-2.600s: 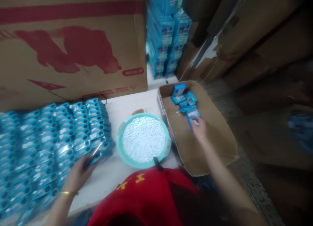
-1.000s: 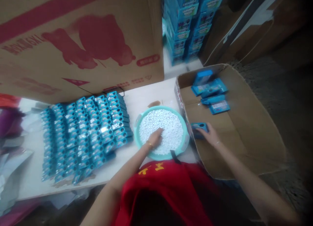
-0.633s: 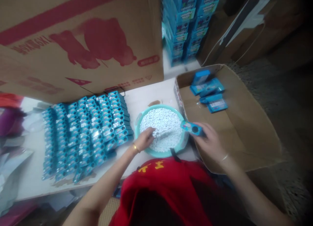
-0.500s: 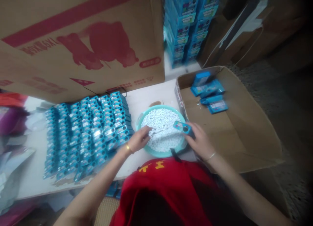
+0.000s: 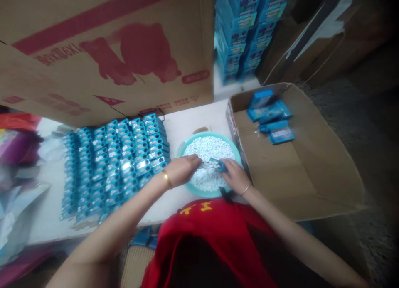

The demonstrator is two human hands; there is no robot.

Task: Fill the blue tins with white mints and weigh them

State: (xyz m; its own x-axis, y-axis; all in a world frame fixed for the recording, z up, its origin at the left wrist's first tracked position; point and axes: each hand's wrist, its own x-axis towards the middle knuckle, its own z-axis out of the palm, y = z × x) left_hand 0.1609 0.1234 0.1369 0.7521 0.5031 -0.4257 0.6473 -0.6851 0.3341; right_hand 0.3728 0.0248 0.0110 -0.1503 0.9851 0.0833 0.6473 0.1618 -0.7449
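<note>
A turquoise basin (image 5: 239, 151) full of small white candies (image 5: 204, 180) sits in front of me. My right hand (image 5: 234, 175) is closed on a small blue candy box (image 5: 222, 166), tilted low over the candies. My left hand (image 5: 186, 168) has its fingers closed over the basin's left side, on what looks like a thin, spoon-like tool (image 5: 205, 162) reaching toward the box; blur hides its exact shape. To the left, several rows of blue candy boxes (image 5: 124, 163) stand packed together, with round dark openings on top and white candies on some.
Right of the basin is an open cardboard tray (image 5: 280, 176) with several blue boxes (image 5: 270, 113) in it. A large printed carton (image 5: 124, 59) walls off the back. Stacked blue display boxes (image 5: 246, 34) stand behind. Plastic wrapping (image 5: 18, 205) lies at far left.
My right hand has brought the blue box leftward from the basin's right edge to over the candies. My left hand has moved slightly inward, toward the box. The view has shifted a little.
</note>
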